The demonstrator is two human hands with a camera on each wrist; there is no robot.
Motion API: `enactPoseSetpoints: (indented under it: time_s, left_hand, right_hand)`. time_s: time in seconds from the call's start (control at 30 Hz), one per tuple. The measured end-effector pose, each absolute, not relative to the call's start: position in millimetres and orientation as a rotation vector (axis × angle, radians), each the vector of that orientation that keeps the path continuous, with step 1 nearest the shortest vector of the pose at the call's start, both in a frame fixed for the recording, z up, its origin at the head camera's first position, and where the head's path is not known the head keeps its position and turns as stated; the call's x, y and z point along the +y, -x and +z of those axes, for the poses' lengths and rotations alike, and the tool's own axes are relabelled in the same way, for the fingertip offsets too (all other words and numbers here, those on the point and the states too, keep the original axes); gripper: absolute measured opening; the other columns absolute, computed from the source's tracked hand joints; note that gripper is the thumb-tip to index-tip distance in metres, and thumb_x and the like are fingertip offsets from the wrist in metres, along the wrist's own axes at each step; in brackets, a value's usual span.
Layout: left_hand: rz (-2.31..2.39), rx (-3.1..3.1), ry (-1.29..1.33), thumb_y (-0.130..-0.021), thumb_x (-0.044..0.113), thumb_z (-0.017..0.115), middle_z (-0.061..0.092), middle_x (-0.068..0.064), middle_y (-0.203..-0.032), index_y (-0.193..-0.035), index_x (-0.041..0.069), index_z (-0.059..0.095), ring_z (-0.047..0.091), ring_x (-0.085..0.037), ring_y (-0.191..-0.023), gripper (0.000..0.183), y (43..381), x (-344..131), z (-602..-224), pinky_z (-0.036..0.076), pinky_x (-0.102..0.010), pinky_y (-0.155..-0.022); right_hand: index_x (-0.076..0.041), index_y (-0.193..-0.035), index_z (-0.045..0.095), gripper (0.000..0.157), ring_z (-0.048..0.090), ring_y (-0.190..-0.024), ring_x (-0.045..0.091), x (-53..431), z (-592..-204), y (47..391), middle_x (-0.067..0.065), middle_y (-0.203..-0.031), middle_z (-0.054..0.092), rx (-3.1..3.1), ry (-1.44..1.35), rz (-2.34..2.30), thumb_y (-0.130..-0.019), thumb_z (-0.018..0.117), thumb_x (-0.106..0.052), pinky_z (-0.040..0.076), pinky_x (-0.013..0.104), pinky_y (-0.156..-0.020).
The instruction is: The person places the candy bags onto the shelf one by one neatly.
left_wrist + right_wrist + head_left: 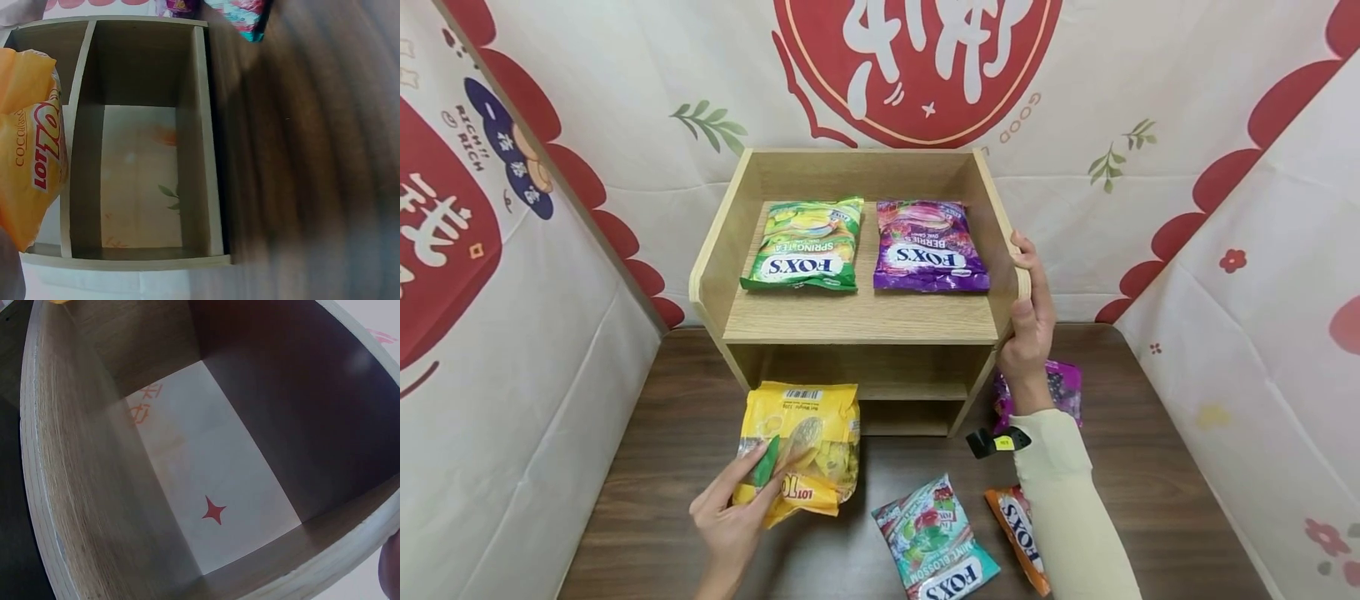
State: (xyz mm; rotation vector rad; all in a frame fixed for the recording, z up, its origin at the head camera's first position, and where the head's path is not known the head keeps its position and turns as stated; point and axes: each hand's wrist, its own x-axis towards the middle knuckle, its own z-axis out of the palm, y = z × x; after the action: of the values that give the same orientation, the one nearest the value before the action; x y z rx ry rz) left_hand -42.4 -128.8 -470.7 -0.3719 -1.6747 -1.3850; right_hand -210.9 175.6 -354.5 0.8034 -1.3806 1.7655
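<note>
In the head view my left hand [730, 512] holds a yellow candy bag [838, 417] marked LOT, pinching its near left part in front of the lower compartments of a wooden shelf [857, 321]. A clear window in the bag shows wrapped pieces inside. The same yellow bag [31, 144] appears at the left of the left wrist view, with a blurred finger [9, 269] below it. My right hand [1030, 337] grips the front edge of the shelf's right side panel. At the right wrist view's edge, a fingertip [390, 569] lies against the shelf rim [337, 553].
On the top board lie a green Fox's bag [812, 242] and a purple Fox's bag [928, 242]. A teal Fox's bag [932, 533], an orange Fox's bag [1018, 533] and another purple bag [1066, 387] lie on the dark wooden table [632, 500]. Printed cloth walls [625, 133] surround it.
</note>
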Motion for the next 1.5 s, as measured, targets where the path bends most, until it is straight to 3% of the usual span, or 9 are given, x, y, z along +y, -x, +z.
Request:
enactPoseSetpoints:
  time_s: [0.57, 0.8, 1.17, 1.33, 1.5]
  left_hand:
    - [-1.375, -1.688, 0.325, -0.053, -0.026, 0.077, 0.067, -0.029, -0.092, -0.096, -0.013, 0.069, 0.068, -0.018, -0.090, 0.045, 79, -114, -448, 0.053, -0.019, -0.075]
    - [-1.321, -1.728, 0.310, -0.055, -0.022, 0.079, 0.068, -0.026, -0.093, -0.097, -0.011, 0.071, 0.068, -0.019, -0.089, 0.045, 93, -113, -437, 0.053, -0.018, -0.075]
    - [-1.175, -1.730, 0.334, -0.055, -0.013, 0.085, 0.071, -0.019, -0.089, -0.099, -0.007, 0.072, 0.067, -0.026, -0.071, 0.047, 118, -117, -448, 0.051, -0.013, -0.064]
    - [-1.204, -1.720, 0.307, -0.054, -0.018, 0.082, 0.070, -0.022, -0.090, -0.098, -0.011, 0.070, 0.068, -0.029, -0.077, 0.046, 116, -112, -430, 0.052, -0.015, -0.072]
    - [-1.219, -1.749, 0.318, -0.059, -0.014, 0.083, 0.071, -0.019, -0.095, -0.101, -0.008, 0.070, 0.068, -0.032, -0.081, 0.045, 127, -114, -441, 0.052, -0.016, -0.075]
  right_hand:
    - [0.007, -0.121, 0.050, 0.066, 0.026, -0.137, 0.037, 176, -364, 212, 0.018, -0.141, 0.043, -1.390, -0.785, 1.769, -0.088, 0.058, -0.049, 0.013, 0.048, -0.114]
    - [0.007, -0.121, 0.050, 0.065, 0.026, -0.136, 0.037, 175, -364, 213, 0.017, -0.140, 0.043, -1.379, -0.789, 1.786, -0.088, 0.059, -0.048, 0.012, 0.048, -0.114]
    - [0.006, -0.122, 0.049, 0.066, 0.026, -0.136, 0.037, 174, -363, 215, 0.017, -0.141, 0.042, -1.385, -0.784, 1.787, -0.088, 0.059, -0.049, 0.012, 0.048, -0.114]
    - [0.006, -0.123, 0.049, 0.066, 0.026, -0.136, 0.037, 174, -362, 216, 0.017, -0.140, 0.042, -1.386, -0.788, 1.787, -0.088, 0.058, -0.049, 0.012, 0.048, -0.114]
    - [0.005, -0.122, 0.049, 0.067, 0.026, -0.136, 0.037, 176, -363, 218, 0.016, -0.141, 0.042, -1.387, -0.773, 1.791, -0.087, 0.058, -0.050, 0.012, 0.047, -0.114]
